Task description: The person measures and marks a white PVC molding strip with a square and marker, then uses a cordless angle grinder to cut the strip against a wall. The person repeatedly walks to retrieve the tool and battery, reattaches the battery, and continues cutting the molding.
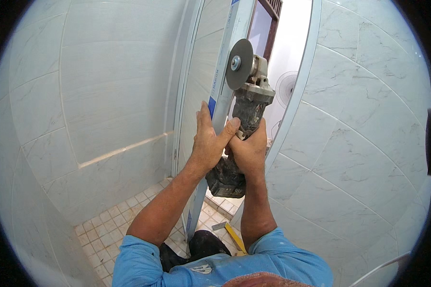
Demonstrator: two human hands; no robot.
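Note:
My right hand (pixel 249 150) is wrapped round the grip of a worn, dusty cordless angle grinder (pixel 249 112). Its dark thin cutting disc (pixel 244 62) is at the top, close to the edge of a light panelled door (pixel 206 62). A black battery pack (pixel 225 179) hangs at the grinder's lower end. Along the door's edge (pixel 227 62) runs printed film with blue patches. My left hand (pixel 208 138) lies against the door with its fingers stretched out, and its thumb reaches across to the grinder beside my right hand. Whether the disc is spinning cannot be told.
Pale blue marbled tile walls (pixel 349 119) close in on both sides. A door frame (pixel 292 112) stands just right of the grinder, with a white fan (pixel 286 88) beyond it. A yellow-handled try square (pixel 234 237) lies on the small-tiled floor (pixel 103 229). Lower right is a white cable (pixel 380 269).

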